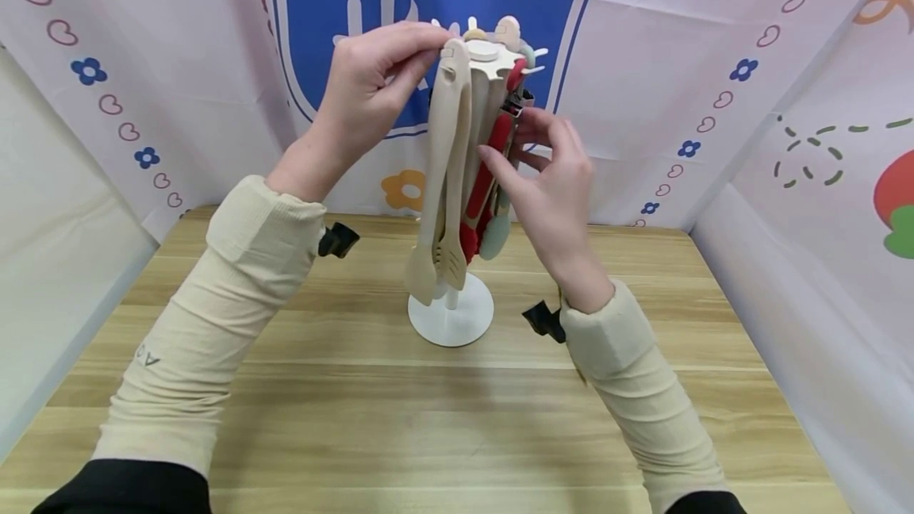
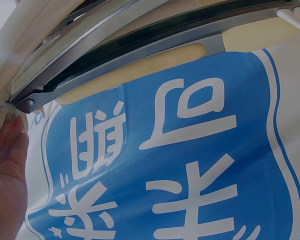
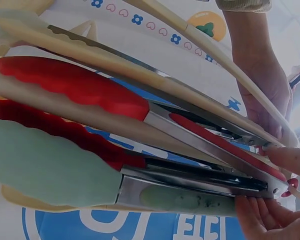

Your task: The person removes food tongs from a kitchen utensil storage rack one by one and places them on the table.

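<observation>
On a white rack with a round base and a hooked top, several kitchen tongs hang head down. Cream tongs with a slotted tip hang at the left side. My left hand pinches their upper end near the rack's top. To the right hang red-tipped tongs with metal arms and red grips. Beside them are pale green tongs. With thumb in front and fingers behind, my right hand holds the red tongs near the hinge end, fingertips against the green pair in the right wrist view.
The rack stands towards the back of a wooden table. Close behind it hangs a printed cloth with a blue panel, and white cloth walls rise at both sides. Other utensils hang at the rack's far side.
</observation>
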`<state>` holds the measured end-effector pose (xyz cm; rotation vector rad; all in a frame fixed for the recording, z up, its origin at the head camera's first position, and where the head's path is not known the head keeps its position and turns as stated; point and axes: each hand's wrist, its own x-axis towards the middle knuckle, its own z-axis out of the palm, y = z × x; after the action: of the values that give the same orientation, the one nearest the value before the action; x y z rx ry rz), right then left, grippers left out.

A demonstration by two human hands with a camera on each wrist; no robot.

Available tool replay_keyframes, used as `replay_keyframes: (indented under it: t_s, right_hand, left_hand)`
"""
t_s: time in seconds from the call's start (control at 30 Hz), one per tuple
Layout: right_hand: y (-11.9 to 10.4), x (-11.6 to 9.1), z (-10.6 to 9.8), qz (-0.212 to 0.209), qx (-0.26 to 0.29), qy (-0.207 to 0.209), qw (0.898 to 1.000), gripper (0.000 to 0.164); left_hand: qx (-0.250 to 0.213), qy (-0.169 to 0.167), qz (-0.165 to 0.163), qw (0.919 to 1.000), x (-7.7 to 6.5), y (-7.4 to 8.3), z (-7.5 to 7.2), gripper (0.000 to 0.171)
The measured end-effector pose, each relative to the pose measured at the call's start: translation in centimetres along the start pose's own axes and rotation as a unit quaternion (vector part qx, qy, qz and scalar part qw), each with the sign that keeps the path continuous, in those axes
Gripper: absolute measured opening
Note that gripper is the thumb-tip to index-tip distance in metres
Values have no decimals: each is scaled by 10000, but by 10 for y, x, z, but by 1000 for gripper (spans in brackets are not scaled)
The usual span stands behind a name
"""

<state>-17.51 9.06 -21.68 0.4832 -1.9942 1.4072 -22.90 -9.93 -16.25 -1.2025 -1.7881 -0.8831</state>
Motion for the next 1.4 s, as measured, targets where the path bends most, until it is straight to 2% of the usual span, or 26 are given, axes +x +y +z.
replay_keyframes:
  t_s: [0.2,0.67,1.03,1.4]
  right_hand:
    - [-1,1,2,-79,-79,206,9997,36]
    - [-4,2,-4,67,104,443,9989,34]
    - [-7,0,-11,345,396,389,9979,35]
    - [-12,-3,-18,510,485,422,9966,34]
  left_hand:
    - [-51,4,-23,10000,0,0,0,20]
    - [-61,-21,-34,10000,0,0,1,20]
    - [-94,-16,-151,9998,-1,0,1,20]
    - [-19,-27,66,10000,0,0,0,20]
